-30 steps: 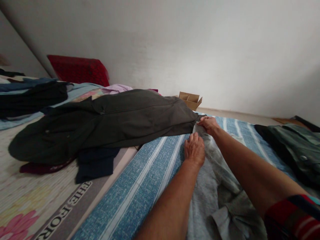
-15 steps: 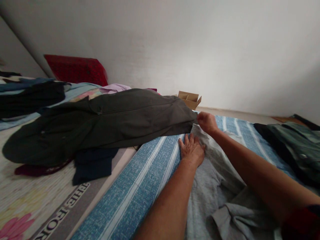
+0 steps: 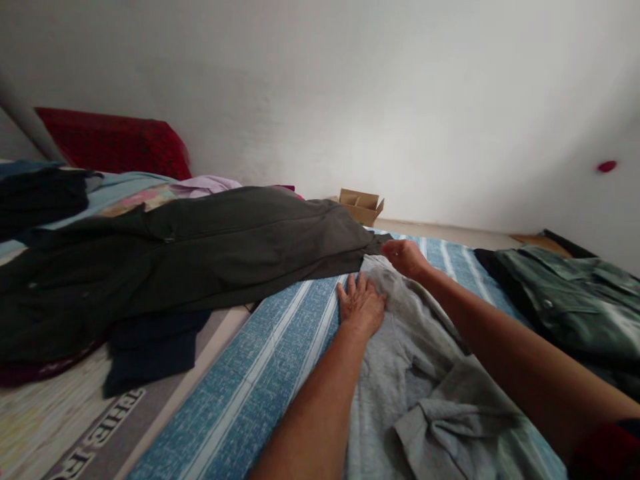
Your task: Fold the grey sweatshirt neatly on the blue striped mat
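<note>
Grey garment (image 3: 400,360) at five o'clock lies part-flattened, near end rumpled; left hand (image 3: 363,309) spread, released, right hand (image 3: 406,259) curled, grip unclear.

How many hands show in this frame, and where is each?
2: the left hand, spread at the edge of the grey garment; the right hand, by one end of the dark garment.

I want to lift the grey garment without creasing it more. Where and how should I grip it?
Probably pinch the far edge of the grey garment, coming from above: that edge lies fairly flat and exposed between the spread left hand and the curled right hand, while the nearer part is bunched in folds.
</note>
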`<state>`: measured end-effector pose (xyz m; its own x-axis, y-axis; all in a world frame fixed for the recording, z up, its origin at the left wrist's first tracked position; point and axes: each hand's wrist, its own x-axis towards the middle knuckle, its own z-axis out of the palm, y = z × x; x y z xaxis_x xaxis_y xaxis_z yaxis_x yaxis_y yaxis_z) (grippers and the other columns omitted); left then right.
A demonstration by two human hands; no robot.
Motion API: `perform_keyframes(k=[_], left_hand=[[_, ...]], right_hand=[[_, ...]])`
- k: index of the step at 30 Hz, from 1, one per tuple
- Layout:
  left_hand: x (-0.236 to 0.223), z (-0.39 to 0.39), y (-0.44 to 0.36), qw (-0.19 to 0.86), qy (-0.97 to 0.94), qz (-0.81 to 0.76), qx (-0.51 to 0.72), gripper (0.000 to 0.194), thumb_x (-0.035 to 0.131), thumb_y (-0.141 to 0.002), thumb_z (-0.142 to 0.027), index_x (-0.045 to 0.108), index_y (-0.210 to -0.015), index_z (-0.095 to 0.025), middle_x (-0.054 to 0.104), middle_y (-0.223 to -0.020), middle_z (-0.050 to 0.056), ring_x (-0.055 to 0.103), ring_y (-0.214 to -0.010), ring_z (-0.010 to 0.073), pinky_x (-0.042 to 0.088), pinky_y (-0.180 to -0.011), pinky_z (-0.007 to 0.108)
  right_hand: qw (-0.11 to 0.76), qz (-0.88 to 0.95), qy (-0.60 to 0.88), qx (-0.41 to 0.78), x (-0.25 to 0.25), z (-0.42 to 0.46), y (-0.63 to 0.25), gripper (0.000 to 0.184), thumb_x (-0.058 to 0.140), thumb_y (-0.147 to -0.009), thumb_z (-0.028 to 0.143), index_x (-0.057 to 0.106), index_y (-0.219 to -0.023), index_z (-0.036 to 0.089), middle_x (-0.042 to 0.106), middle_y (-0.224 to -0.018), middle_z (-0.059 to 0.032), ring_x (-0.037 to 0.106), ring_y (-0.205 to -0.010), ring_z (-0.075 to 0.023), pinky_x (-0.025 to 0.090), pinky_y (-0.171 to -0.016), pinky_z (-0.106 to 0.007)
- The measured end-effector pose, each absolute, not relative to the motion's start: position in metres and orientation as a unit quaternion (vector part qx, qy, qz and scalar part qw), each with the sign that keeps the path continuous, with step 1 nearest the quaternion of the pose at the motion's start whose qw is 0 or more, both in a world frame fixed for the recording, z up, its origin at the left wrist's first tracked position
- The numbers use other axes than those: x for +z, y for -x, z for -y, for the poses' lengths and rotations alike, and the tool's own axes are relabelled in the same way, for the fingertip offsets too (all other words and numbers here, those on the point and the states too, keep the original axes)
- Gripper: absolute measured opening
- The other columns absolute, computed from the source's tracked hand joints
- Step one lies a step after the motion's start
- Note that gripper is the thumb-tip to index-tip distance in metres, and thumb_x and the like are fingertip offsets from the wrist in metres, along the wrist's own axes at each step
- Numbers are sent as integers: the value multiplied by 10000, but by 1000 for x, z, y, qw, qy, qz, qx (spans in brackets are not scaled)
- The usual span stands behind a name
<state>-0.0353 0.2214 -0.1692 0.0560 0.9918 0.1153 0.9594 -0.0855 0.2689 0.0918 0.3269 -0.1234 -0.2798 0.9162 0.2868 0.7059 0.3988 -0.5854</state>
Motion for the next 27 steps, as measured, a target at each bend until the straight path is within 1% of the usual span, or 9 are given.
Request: perform_keyframes(k=[2,6,9,12,14,15,18,20,27], left_hand=[[-169,-221,36,51,-726,-673,133,506,294,-934,-457,439,-1335,-185,319,-1488,88,204,-1369,304,166,-1069,573],[-165,-224,38,39,-728,-675,109,478,314,-933,-428,438,-1333,-199,333,-1481,87,212,-1370,314,186,-1060,581],[-156,-234,34,30,-740,-665,94,432,363,-917,-316,458,-1310,-164,346,-1469,119,216,-1375,304,194,-1063,574],[-150,-251,26,20,-765,-635,103,420,361,-903,-217,459,-1307,-159,350,-1468,107,217,-1383,238,184,-1104,480],[-152,-263,21,30,-776,-620,107,425,343,-919,-240,447,-1325,-168,341,-1474,98,220,-1384,216,184,-1117,422],[-155,-268,19,38,-779,-617,106,432,342,-926,-268,440,-1334,-167,336,-1475,105,227,-1381,222,185,-1118,419],[-165,-277,17,62,-778,-617,98,468,349,-929,-324,406,-1361,-151,308,-1484,133,231,-1377,254,166,-1115,469],[-169,-279,18,68,-778,-618,94,488,332,-934,-335,376,-1377,-134,279,-1496,138,204,-1386,256,145,-1115,490],[-161,-279,17,76,-775,-621,89,503,275,-943,-367,360,-1387,-145,260,-1507,127,183,-1395,247,123,-1130,451]], right_hand=[[299,776,530,166,-111,-320,-107,199,555,-682,56,665,-646,217,667,-680,5,622,-783,-196,436,-734,-241],[291,763,555,156,-99,-299,-137,176,563,-660,70,678,-653,204,669,-666,3,612,-687,-166,423,-648,-221],[276,751,581,150,-99,-281,-154,152,559,-654,99,682,-648,189,660,-638,-11,593,-632,-157,404,-593,-223],[254,745,599,146,-103,-264,-165,135,557,-664,138,688,-667,172,646,-615,-18,570,-591,-145,382,-558,-223],[240,743,607,146,-106,-253,-168,137,552,-677,157,689,-678,166,639,-605,-18,563,-582,-138,371,-550,-220],[234,743,610,147,-107,-248,-170,140,548,-686,165,688,-683,166,638,-602,-18,561,-578,-136,367,-545,-219],[221,743,614,148,-108,-232,-173,150,536,-714,182,685,-698,173,648,-625,-21,570,-591,-138,369,-552,-220],[220,744,613,145,-107,-220,-176,148,535,-729,190,682,-718,178,666,-672,-29,591,-633,-148,383,-581,-226],[260,724,624,134,-99,-155,-191,206,518,-807,270,679,-902,183,700,-897,-60,631,-769,-191,435,-693,-275]])
